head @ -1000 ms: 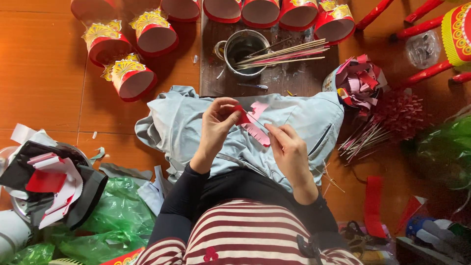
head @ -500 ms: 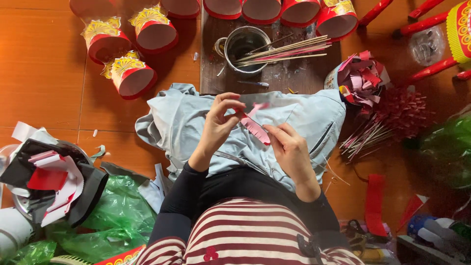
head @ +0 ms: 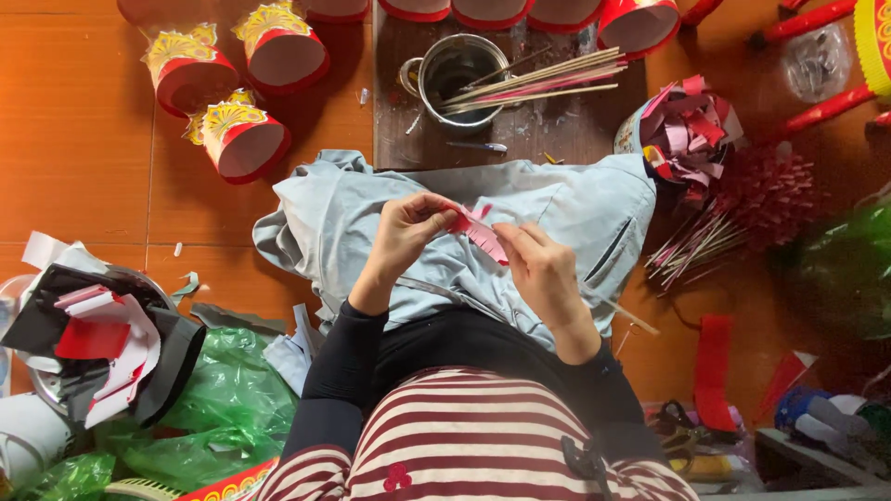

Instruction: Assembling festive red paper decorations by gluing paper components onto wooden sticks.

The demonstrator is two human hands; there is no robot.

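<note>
Metal pot (head: 452,67), green bags (head: 223,399)

Thin pink paper strip (head: 478,232), shiny metal pot (head: 455,67), pale matt cloth (head: 575,209)

Soft, even daylight; sharp centre, blurred right edge.

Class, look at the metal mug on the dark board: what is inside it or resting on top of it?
A bundle of thin sticks lies across the rim of the metal mug, ends over the board. The mug's inside looks dark; any contents cannot be made out.
</note>
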